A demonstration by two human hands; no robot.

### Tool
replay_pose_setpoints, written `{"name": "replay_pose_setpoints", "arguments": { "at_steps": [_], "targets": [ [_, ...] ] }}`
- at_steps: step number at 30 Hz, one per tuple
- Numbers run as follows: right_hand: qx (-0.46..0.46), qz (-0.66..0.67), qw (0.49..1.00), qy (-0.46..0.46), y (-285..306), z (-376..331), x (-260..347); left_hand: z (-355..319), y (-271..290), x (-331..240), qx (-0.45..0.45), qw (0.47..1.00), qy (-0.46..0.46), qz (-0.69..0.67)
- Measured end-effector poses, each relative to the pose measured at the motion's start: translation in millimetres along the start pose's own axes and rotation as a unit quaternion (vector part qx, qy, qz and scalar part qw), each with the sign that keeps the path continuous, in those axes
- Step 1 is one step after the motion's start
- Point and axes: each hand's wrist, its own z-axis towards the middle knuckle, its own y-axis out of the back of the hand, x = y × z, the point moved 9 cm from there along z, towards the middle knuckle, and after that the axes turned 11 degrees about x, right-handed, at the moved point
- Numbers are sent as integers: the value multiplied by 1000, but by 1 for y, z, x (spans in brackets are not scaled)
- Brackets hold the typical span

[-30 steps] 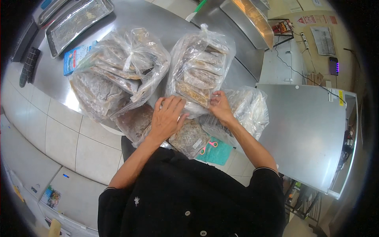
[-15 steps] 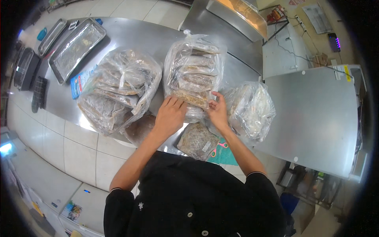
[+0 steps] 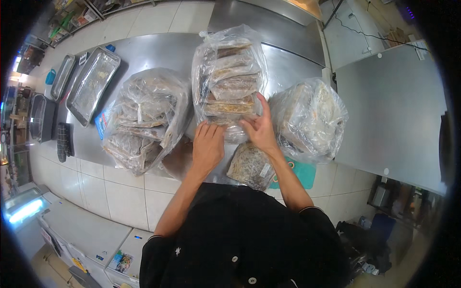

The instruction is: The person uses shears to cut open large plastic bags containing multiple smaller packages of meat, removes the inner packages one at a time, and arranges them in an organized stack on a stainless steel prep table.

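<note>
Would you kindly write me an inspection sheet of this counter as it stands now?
Surface: steel counter, tiled front.
Job's things: middle clear bag of flat packs; small flat pack at the near edge.
Clutter: left bag, right bag, two metal trays, teal cloth.
Hands: left hand and right hand rest open against the middle bag's near end.
Cables: black cable on the far wall.
Surroundings: white appliances below.

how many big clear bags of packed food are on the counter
3: the left bag by the metal trays, the middle bag under both hands, the right bag at the counter's end. Others may be hidden.
</note>
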Motion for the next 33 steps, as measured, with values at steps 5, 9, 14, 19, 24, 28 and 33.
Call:
{"name": "replay_pose_setpoints", "arguments": {
  "at_steps": [5,9,14,19,24,28,33],
  "targets": [
    [65,-143,987,35,1,5,33,-3,0,8,15,999,30,-10],
    [143,-149,976,-64,-1,10,37,5,28,33,-15,995,102,0],
    [128,-195,972,21,-1,9,41,20,50,35,-96,984,116,99],
    [123,-125,984,-31,0,6,32,30,46,50,-63,976,201,47],
    [78,-93,992,-35,4,4,27,43,44,66,-35,968,250,9],
    [50,-18,998,-36,4,0,23,50,38,80,-24,962,269,-42],
    [11,86,996,29,3,-2,24,46,30,87,-29,959,266,-97]
  ]
}}
